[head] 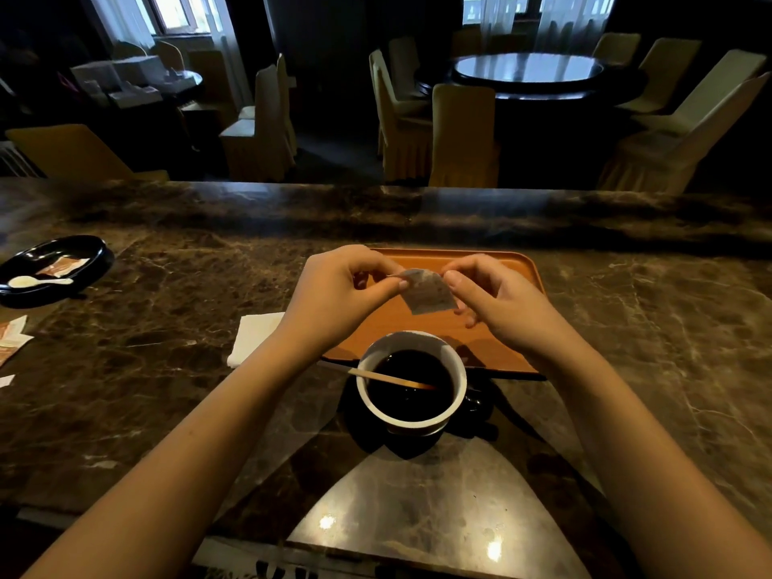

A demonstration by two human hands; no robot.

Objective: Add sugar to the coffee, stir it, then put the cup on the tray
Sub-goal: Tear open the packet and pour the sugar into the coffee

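A cup (411, 417) with a white inside holds dark coffee and stands on a dark saucer (480, 424) on the marble counter. A thin wooden stirrer (376, 374) leans across its rim into the coffee. Just behind the cup lies an orange tray (501, 261). Above the tray, my left hand (338, 286) and my right hand (497, 298) pinch the top corners of a small grey sugar packet (428, 292), held between them in the air beyond the cup.
A white napkin (252, 336) lies left of the tray. At the far left a black dish (90, 252) holds a sugar packet (62, 266) and a white spoon (37, 281). More packets (12, 334) lie at the left edge. Chairs and tables stand beyond the counter.
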